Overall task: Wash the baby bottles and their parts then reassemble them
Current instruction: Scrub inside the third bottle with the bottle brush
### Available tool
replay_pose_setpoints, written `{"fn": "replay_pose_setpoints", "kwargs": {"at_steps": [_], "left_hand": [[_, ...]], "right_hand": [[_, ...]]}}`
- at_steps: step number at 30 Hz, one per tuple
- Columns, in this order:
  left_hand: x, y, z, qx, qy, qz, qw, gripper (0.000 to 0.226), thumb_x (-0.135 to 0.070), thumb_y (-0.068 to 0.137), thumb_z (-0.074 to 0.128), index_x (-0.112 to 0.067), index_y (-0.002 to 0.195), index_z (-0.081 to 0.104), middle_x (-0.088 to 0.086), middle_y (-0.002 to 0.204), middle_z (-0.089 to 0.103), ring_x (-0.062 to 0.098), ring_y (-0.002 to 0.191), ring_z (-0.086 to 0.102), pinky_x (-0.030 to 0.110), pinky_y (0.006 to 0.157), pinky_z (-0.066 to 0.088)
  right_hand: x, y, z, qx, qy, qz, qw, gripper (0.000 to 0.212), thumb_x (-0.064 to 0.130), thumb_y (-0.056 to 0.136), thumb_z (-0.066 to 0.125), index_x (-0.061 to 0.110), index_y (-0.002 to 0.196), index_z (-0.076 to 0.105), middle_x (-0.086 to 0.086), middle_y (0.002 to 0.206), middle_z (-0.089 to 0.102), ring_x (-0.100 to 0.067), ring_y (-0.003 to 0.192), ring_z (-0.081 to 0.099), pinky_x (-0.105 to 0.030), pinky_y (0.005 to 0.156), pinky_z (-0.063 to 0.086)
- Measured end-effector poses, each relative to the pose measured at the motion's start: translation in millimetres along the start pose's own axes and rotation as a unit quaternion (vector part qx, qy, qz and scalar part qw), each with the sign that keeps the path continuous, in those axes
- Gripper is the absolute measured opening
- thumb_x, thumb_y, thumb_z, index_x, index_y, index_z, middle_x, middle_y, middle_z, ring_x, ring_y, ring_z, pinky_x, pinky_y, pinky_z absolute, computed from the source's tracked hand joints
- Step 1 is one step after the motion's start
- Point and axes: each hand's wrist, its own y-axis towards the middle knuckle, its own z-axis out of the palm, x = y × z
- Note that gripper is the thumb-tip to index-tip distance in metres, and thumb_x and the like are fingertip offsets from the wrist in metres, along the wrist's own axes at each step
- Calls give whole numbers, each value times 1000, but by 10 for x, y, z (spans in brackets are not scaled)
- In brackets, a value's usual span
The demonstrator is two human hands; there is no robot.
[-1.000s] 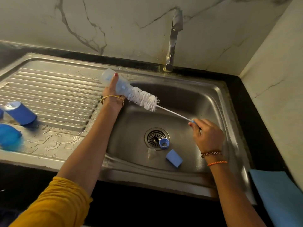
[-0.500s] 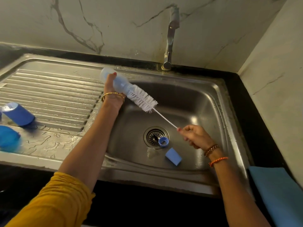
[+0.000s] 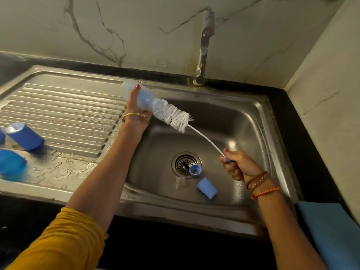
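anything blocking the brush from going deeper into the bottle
Nothing visible does. The white bristle brush already sits partly in the mouth of the translucent baby bottle held by the left hand; the right hand grips the handle. The bottle's inside is too cloudy to judge.

One baby bottle [image 3: 140, 98]. One bottle brush [image 3: 173, 115]. One blue screw ring [image 3: 195, 169]. One clear teat [image 3: 181, 184]. One light blue cap [image 3: 206, 190] in the basin. Two dark blue items on the drainboard: a cylinder [image 3: 25, 136] and a rounded piece [image 3: 11, 165]. One tap [image 3: 203, 47]. One blue cloth [image 3: 331, 230]. Two hands: left [image 3: 136, 110], right [image 3: 238, 165].
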Motion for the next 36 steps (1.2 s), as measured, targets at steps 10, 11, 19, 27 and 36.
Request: {"fn": "replay_pose_setpoints", "kwargs": {"at_steps": [10,11,19,27,36], "left_hand": [[18,100,26,-131,-27,9,991,64,-19,81,68,-6,135,34,17,123,53,27,102,60,39,91,52],[17,111,21,-127,-28,10,991,65,-19,81,69,-5,135,34,18,125,53,29,105,60,40,91,52],[5,21,100,-15,-3,24,1000,90,-31,52,77,-10,129,35,13,116,53,24,99,59,32,76,56],[-8,39,76,-44,-25,44,998,80,-23,57,65,-7,130,35,11,106,50,23,92,55,31,68,53],[98,-46,137,-62,-56,53,995,95,-28,53,71,-5,137,32,16,117,51,28,103,56,35,80,55]], "right_hand": [[-197,93,-27,-334,-384,-371,776,13,21,78,72,10,74,68,-3,67,63,-20,59,57,-30,51,47],[-204,89,-28,-367,-402,-401,737,14,21,80,68,8,75,70,-6,67,64,-22,56,57,-31,48,46],[-35,25,58,-33,-29,66,997,41,30,98,41,14,61,49,12,34,34,1,27,26,-10,29,17],[-179,51,43,-176,-200,-214,940,18,23,77,73,16,68,59,2,61,59,-3,53,54,-17,49,42],[-133,43,106,-281,-223,-267,895,25,17,89,59,10,67,66,0,51,58,-15,50,53,-25,50,42]]}}
